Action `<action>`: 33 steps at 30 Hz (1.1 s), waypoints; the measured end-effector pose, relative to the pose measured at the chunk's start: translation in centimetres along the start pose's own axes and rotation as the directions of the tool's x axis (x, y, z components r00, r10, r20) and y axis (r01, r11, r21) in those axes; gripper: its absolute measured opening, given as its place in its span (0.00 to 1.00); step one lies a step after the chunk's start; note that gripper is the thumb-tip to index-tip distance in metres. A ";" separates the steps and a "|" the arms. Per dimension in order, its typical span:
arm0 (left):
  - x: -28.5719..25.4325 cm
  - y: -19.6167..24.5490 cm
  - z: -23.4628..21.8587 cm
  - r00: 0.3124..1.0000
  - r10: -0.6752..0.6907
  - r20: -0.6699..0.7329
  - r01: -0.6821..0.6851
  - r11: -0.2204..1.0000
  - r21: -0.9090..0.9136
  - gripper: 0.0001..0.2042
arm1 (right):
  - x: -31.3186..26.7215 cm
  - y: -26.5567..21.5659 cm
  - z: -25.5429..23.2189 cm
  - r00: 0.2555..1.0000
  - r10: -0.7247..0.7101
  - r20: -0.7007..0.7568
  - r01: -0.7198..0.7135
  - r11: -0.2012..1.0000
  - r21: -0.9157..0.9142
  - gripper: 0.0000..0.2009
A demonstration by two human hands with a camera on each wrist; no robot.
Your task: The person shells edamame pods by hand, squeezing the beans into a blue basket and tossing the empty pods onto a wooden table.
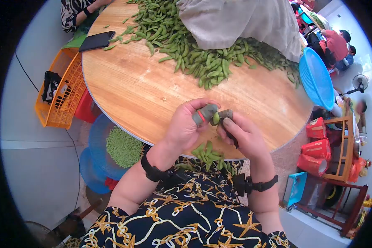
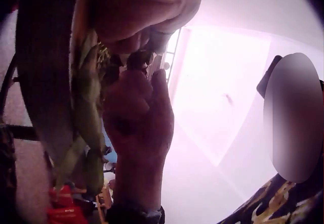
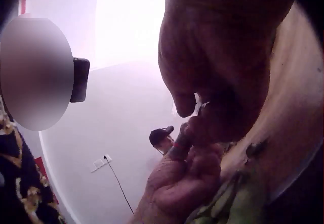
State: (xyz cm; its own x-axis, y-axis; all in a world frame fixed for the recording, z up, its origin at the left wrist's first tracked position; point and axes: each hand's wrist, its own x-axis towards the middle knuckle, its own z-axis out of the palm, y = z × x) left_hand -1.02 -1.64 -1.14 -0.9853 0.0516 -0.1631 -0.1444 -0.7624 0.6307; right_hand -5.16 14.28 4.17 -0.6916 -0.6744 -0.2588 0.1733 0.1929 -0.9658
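In the head view, my left hand (image 1: 184, 126) and right hand (image 1: 249, 135) meet over the near table edge. A green soybean pod (image 1: 215, 118) is pinched between their fingertips. A grey cover with a red band (image 1: 201, 115) wraps the left thumb, and a worn grey cover (image 1: 225, 113) sits at the right fingertips. Under the right thumb shows a dark strip (image 1: 231, 131), its kind unclear. Several pods (image 1: 208, 153) lie at the table edge just below the hands. Both wrist views show the hands close together, dark, with the pod mostly hidden.
A large heap of pods (image 1: 213, 66) lies on the round wooden table (image 1: 132, 82), partly under a grey cloth sack (image 1: 244, 20). A phone (image 1: 96, 41) lies at the left edge. Shelled beans (image 1: 123, 146) fill a blue basin below left. A blue basket (image 1: 316, 78) stands at right.
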 end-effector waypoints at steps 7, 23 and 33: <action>0.0 0.0 1.0 0.995 0.092 -0.034 -0.085 0.980 0.179 0.09 | -0.4 0.8 -0.4 0.996 0.075 0.048 -0.083 0.977 0.195 0.11; 0.2 -0.4 1.0 0.961 0.270 0.067 -0.235 0.659 0.714 0.08 | 0.3 2.4 -0.3 0.973 -0.099 -0.210 0.015 0.930 -0.366 0.08; 0.1 0.5 0.0 0.958 0.239 -0.160 -0.235 0.971 0.041 0.10 | 7.1 -3.2 -2.3 0.986 -0.141 -0.090 0.055 0.782 -0.621 0.11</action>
State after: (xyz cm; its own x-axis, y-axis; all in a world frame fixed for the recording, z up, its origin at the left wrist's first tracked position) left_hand -1.22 -2.05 -0.87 -0.9634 -0.2359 -0.1273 0.0877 -0.7262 0.6818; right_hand -12.30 10.52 5.42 -0.7695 -0.6278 -0.1176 -0.3381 0.5566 -0.7589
